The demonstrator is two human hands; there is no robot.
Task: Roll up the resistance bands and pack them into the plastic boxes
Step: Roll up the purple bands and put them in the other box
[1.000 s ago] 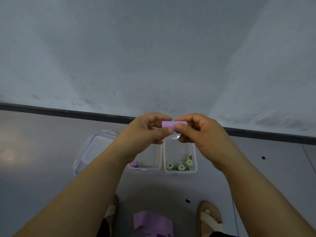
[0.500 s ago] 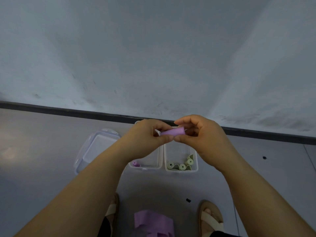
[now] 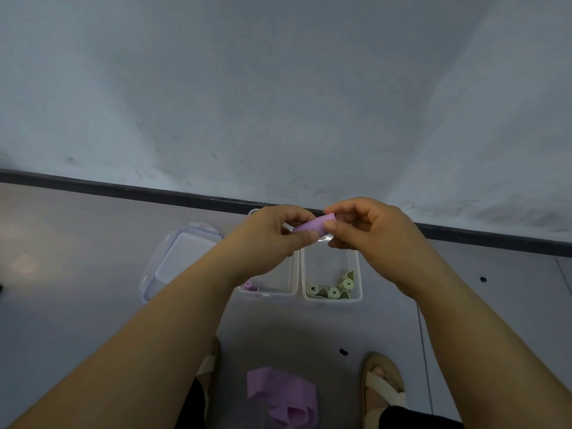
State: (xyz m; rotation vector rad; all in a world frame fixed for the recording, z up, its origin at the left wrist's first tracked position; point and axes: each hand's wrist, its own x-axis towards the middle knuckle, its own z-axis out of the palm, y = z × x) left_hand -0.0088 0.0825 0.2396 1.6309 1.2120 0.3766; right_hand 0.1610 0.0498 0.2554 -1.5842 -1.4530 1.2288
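Note:
A rolled purple band [image 3: 312, 226] is held in the air above the boxes, tilted up to the right. My left hand [image 3: 272, 239] pinches its left end and my right hand [image 3: 371, 233] pinches its right end. Below them stand two clear plastic boxes side by side. The left box [image 3: 292, 286] holds one purple roll [image 3: 250, 286] at its near left corner. The right box [image 3: 356, 294] holds several green rolls [image 3: 332, 291]. Loose purple bands [image 3: 283, 397] lie on the floor between my feet.
A clear lid with purple clips [image 3: 178, 261] lies left of the boxes on the grey floor. A dark skirting strip [image 3: 123, 190] runs along the pale wall behind. My sandalled feet [image 3: 383, 388] stand at the bottom edge.
The purple roll has turned from level to tilted, right end up. Both hands stayed above the boxes and kept their hold on it.

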